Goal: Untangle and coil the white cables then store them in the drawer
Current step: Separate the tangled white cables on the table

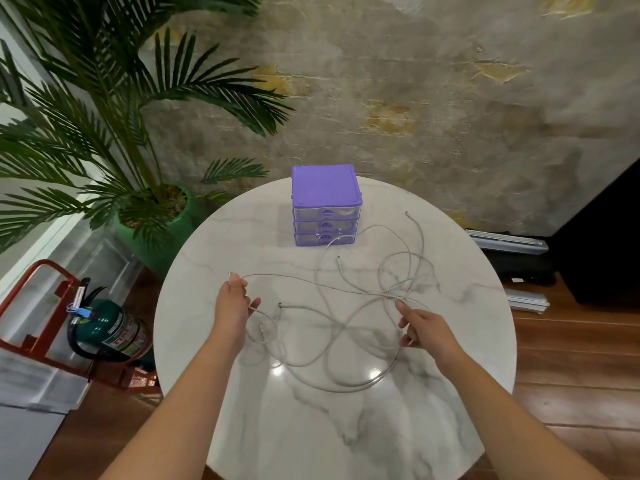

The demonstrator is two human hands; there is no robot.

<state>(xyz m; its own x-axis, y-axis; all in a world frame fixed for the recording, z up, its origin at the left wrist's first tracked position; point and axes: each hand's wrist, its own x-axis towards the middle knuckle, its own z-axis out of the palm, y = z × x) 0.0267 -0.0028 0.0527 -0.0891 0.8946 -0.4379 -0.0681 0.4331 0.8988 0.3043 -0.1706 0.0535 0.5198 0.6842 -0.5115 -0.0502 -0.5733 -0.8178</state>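
Several white cables (349,327) lie tangled in loose loops across the middle of a round white marble table (311,427). My left hand (233,306) pinches one cable near its plug end at the tangle's left side, and that cable runs taut to the right. At the right side of the tangle my right hand (424,329) hovers with its fingers loosely curled around a strand. A small purple drawer unit (326,206) with three clear drawers, all closed, stands at the table's far edge. One cable loop reaches its bottom drawer.
A potted palm in a green pot (156,233) stands left of the table. A green fire extinguisher in a red stand (110,330) sits on the floor at the left. Dark cases and metal rails (512,258) lie on the wooden floor at the right.
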